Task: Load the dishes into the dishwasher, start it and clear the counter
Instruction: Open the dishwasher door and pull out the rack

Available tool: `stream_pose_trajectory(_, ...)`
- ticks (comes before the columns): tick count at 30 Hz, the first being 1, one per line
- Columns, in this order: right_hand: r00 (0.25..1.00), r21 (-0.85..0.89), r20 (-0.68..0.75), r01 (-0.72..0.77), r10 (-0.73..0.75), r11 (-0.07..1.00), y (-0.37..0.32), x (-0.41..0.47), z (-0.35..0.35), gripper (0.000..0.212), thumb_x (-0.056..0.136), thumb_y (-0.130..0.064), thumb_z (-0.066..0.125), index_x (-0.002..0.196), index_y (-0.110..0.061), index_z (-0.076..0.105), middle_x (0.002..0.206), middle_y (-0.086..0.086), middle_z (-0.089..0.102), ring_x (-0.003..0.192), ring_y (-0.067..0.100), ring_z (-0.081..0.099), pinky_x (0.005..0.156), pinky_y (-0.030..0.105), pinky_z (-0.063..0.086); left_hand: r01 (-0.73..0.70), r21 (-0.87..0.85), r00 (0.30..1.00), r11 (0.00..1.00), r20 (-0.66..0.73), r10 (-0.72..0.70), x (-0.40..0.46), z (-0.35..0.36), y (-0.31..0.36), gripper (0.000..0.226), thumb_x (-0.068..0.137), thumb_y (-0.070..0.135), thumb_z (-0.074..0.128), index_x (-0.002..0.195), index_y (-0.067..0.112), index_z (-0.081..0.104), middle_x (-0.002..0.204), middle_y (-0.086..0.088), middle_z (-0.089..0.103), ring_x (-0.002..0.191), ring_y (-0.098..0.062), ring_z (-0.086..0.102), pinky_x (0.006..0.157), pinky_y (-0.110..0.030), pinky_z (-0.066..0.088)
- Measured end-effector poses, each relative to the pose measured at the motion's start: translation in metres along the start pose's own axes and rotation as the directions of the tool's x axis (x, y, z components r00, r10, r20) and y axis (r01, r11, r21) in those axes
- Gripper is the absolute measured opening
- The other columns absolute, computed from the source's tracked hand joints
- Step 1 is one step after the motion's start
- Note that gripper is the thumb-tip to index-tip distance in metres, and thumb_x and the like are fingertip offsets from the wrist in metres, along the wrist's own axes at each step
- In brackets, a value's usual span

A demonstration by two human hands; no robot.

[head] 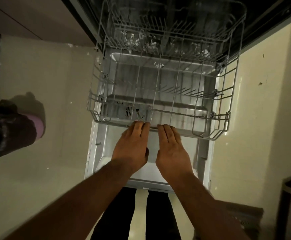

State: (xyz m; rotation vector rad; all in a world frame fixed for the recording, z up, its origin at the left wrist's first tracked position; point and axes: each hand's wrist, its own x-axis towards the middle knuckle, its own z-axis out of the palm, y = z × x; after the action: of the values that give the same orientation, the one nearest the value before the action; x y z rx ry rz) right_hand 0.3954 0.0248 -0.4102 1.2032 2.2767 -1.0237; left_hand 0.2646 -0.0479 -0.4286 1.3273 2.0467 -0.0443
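Head view, setting: looking straight down at an open dishwasher, its door (146, 163) lying flat towards the person's legs.
Lower rack (158, 101): a grey wire basket pulled out over the door, no dishes in it; its long axis runs left to right across the view.
Upper rack (174, 26): further back, partly inside the dark tub.
Left hand (132, 146): fingers straight and together, tips resting on the rack's front rail near its middle.
Right hand (173, 149): just beside the left, fingers likewise straight, tips on the same rail; neither hand curls round the wire.
Key relation: the rack lies directly ahead of both hands, away from the body; both are equally near, so a push or pull would run along the door.
Dishes: none in view.
Floor (37, 135): pale tiles, with a dark bag-like object (11, 129) at left.
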Motion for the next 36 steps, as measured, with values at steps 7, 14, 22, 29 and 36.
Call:
stream_pose_trajectory(7,1.0,-0.039,-0.005,-0.014,0.014,0.999,-0.001,0.003,0.006,0.083,0.102,-0.007,0.045,0.165,-0.017,-0.007,0.173,-0.002,-0.011,0.157,0.013,-0.018,0.126,0.027,0.002,-0.011,0.103,0.996,0.995,0.093,0.001,0.003,-0.003,-0.002,0.1,0.098,0.03,0.064,0.165,0.015,-0.008,0.172,-0.007,0.002,0.161,-0.028,-0.001,0.129,-0.04,0.009)
stream_pose_trajectory(14,1.0,-0.069,0.016,0.005,-0.004,0.998,0.006,0.005,0.015,0.095,0.098,-0.001,0.048,0.163,-0.022,-0.018,0.168,-0.008,-0.03,0.152,0.01,-0.03,0.115,0.023,0.002,-0.044,0.148,0.985,0.988,0.173,0.018,0.002,-0.002,-0.007,0.113,0.098,0.031,0.065,0.159,0.016,-0.028,0.172,-0.005,-0.019,0.16,-0.027,-0.016,0.131,-0.044,0.002)
stream_pose_trajectory(22,0.994,-0.092,0.103,-0.015,0.025,0.996,0.002,0.005,0.016,0.095,0.098,-0.002,0.043,0.158,-0.016,-0.028,0.158,-0.004,-0.047,0.148,0.015,-0.039,0.125,0.023,0.021,-0.065,0.126,0.955,0.99,0.296,0.025,0.007,-0.001,-0.011,0.117,0.096,0.043,0.064,0.158,0.016,-0.032,0.165,-0.005,-0.04,0.157,-0.025,-0.026,0.131,-0.045,-0.003)
stream_pose_trajectory(29,0.993,-0.102,0.119,0.006,0.006,0.995,0.004,0.009,0.013,0.095,0.098,-0.006,0.043,0.158,-0.019,-0.029,0.16,-0.007,-0.044,0.149,0.01,-0.037,0.124,0.02,0.023,-0.087,0.093,0.944,0.992,0.325,0.053,0.01,-0.01,-0.016,0.114,0.096,0.048,0.061,0.16,0.018,-0.028,0.167,-0.003,-0.036,0.158,-0.024,-0.024,0.131,-0.044,-0.004)
stream_pose_trajectory(36,0.991,-0.127,0.136,0.031,-0.013,0.991,0.008,0.011,0.013,0.096,0.099,-0.01,0.045,0.155,-0.022,-0.032,0.158,-0.011,-0.046,0.149,0.009,-0.035,0.119,0.018,0.032,-0.105,0.084,0.928,0.991,0.367,0.067,0.001,-0.013,-0.018,0.112,0.098,0.048,0.058,0.158,0.018,-0.032,0.163,-0.002,-0.043,0.155,-0.023,-0.031,0.13,-0.044,-0.007)
